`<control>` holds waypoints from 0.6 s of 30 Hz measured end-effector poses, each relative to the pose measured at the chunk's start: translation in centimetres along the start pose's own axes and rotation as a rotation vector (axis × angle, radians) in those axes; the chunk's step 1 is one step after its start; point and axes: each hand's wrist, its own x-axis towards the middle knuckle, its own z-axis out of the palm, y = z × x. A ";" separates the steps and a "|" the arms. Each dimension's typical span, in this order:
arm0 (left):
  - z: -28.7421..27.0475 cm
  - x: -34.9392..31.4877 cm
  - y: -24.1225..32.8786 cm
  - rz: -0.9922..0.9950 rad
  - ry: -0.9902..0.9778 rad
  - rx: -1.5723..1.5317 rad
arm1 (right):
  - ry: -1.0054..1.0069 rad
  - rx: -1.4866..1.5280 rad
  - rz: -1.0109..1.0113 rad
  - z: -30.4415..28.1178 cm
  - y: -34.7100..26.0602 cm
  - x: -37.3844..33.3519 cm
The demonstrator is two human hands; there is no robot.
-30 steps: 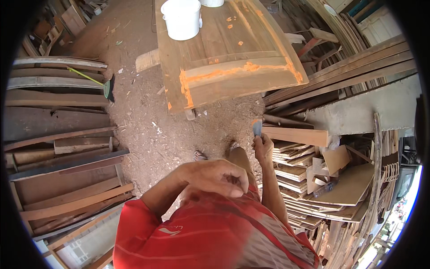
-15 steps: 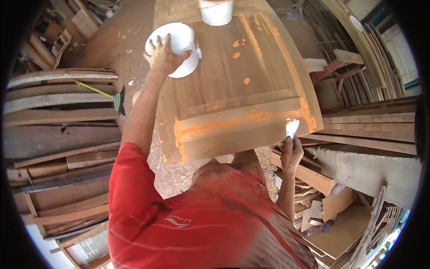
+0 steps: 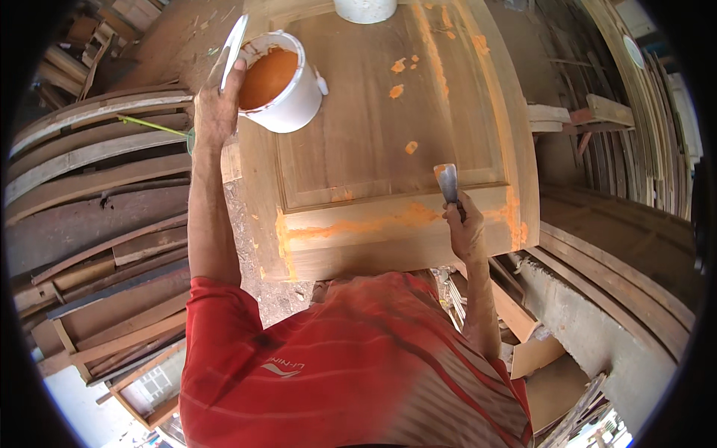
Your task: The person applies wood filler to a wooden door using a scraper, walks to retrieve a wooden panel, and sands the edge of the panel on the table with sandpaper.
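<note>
My left hand point(image 3: 216, 112) grips a white lid point(image 3: 234, 46), tilted nearly upright at the left rim of a white bucket point(image 3: 293, 104). Inside the bucket shows orange filler paste point(image 3: 270, 78). The bucket stands on a wooden panelled door point(image 3: 351, 127) lying flat before me. My right hand point(image 3: 467, 225) is closed round the handle of a putty knife point(image 3: 447, 184), its blade pointing away from me with orange paste at the tip. Orange smears point(image 3: 358, 224) run along the door's joints, and several small patches dot its panel.
A second white bucket point(image 3: 366, 9) stands at the door's far end. Stacked boards point(image 3: 104, 201) line the left side, with more timber point(image 3: 620, 276) to the right beside a concrete ledge point(image 3: 575, 306). Planks lean at the far right.
My left hand has lifted the lid off the bucket and tipped it to the left, baring the orange paste. My right hand has moved the putty knife left and a little farther away.
</note>
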 end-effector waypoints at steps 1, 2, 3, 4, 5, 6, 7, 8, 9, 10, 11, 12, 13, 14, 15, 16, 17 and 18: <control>-0.8 0.3 -0.5 -0.003 0.014 -0.022 | -0.045 -0.071 -0.040 1.1 -2.6 1.4; -1.8 0.2 -0.9 -0.059 0.003 -0.056 | -0.073 -0.084 -0.056 2.8 -5.5 2.8; -2.9 0.6 -1.4 -0.063 -0.035 -0.054 | -0.080 -0.166 -0.278 4.6 -8.7 4.3; -3.7 0.9 -2.1 -0.066 -0.076 -0.053 | -0.086 -0.244 -0.500 6.6 -11.8 5.7; -4.3 0.7 -2.2 -0.054 -0.074 -0.100 | -0.125 -0.309 -0.475 8.4 -15.7 6.8; -5.3 0.3 -2.1 -0.045 -0.063 -0.138 | -0.172 -0.369 -0.456 10.5 -19.5 8.2; -6.4 0.4 -2.5 -0.047 -0.072 -0.139 | -0.155 -0.441 -0.638 12.6 -22.6 10.0; -7.1 0.7 -3.5 -0.063 -0.055 -0.149 | -0.130 -0.510 -0.819 14.9 -25.2 12.1; -7.9 1.0 -4.7 -0.045 -0.046 -0.134 | -0.152 -0.625 -0.900 17.4 -27.4 14.1; -8.5 1.2 -5.7 -0.030 -0.038 -0.115 | -0.176 -0.738 -0.981 19.9 -29.2 16.2; -9.0 1.0 -5.7 -0.015 0.000 -0.109 | -0.228 -0.950 -0.965 22.6 -31.1 17.9; -9.6 1.1 -6.8 -0.035 0.020 -0.111 | -0.282 -1.160 -0.953 25.4 -32.6 19.2; -9.9 1.3 -7.8 -0.035 0.003 -0.121 | -0.295 -1.169 -0.967 28.0 -33.3 20.7; -10.1 1.4 -8.7 -0.034 -0.017 -0.130 | -0.352 -1.358 -0.930 30.5 -33.7 22.0; -10.5 1.5 -9.5 -0.048 -0.011 -0.142 | -0.415 -1.546 -0.892 32.8 -34.2 22.3; -10.9 1.4 -10.1 -0.068 0.001 -0.145 | -0.434 -1.553 -0.907 34.2 -34.4 22.2; -11.4 1.2 -10.5 -0.096 -0.042 -0.197 | -0.506 -1.578 -0.782 35.4 -34.5 22.2; -11.8 1.0 -10.9 -0.127 -0.081 -0.248 | -0.580 -1.600 -0.659 36.6 -34.7 22.0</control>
